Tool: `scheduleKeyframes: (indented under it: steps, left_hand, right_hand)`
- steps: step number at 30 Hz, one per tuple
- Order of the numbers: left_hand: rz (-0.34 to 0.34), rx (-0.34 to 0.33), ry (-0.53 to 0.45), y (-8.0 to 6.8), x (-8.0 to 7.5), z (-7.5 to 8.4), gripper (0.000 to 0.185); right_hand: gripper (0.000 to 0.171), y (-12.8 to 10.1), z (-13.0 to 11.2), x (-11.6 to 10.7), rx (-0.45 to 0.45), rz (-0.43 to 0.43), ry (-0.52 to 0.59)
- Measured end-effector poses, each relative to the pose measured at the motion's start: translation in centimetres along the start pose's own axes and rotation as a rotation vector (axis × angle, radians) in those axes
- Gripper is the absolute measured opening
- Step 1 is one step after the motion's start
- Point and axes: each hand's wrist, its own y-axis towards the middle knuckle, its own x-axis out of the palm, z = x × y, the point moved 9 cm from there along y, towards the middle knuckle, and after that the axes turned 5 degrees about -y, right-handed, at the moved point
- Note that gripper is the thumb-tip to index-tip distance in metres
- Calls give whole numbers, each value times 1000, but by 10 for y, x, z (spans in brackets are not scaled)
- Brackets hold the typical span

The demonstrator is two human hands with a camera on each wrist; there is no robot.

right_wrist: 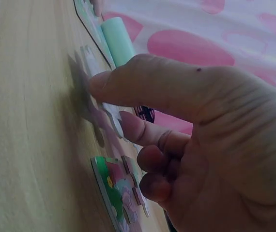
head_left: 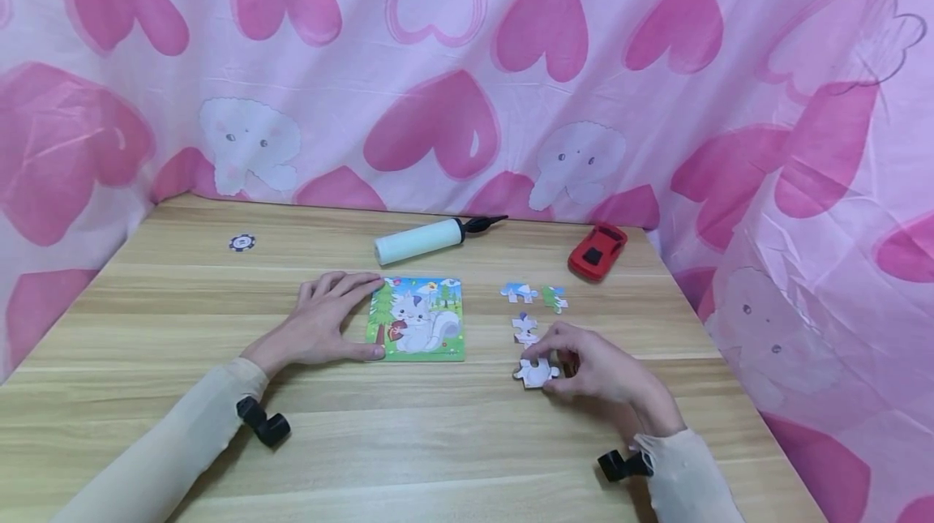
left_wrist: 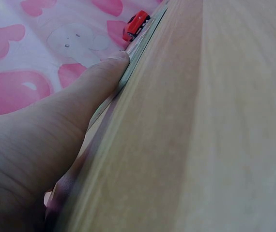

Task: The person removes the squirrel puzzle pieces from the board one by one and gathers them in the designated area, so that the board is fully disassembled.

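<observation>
A square puzzle board (head_left: pixel 422 320) with a white cat picture lies flat mid-table. My left hand (head_left: pixel 343 320) rests flat beside it, straight fingers and thumb touching its left edge; in the left wrist view the thumb (left_wrist: pixel 104 77) presses against the board's rim (left_wrist: pixel 139 50). My right hand (head_left: pixel 560 361) pinches a white puzzle piece (head_left: pixel 535 375) low over the table, to the right of the board. In the right wrist view the thumb (right_wrist: pixel 104 84) lies on that piece (right_wrist: pixel 90 64) with the other fingers curled beneath.
Three loose pieces (head_left: pixel 520 292) (head_left: pixel 554 297) (head_left: pixel 525 328) lie beyond my right hand. A pale green hand pump (head_left: pixel 419 241) and a red toy car (head_left: pixel 597 251) sit at the back, and a poker chip (head_left: pixel 242 242) far left. A pink heart curtain surrounds the table.
</observation>
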Motion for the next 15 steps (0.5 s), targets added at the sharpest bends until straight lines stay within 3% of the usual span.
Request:
scheduleKeyframes:
  steps: [15]
  left_hand:
    - [3,-5,8,1,0,0,121]
  right_hand:
    - [48,1,4,3,67,-13,-12]
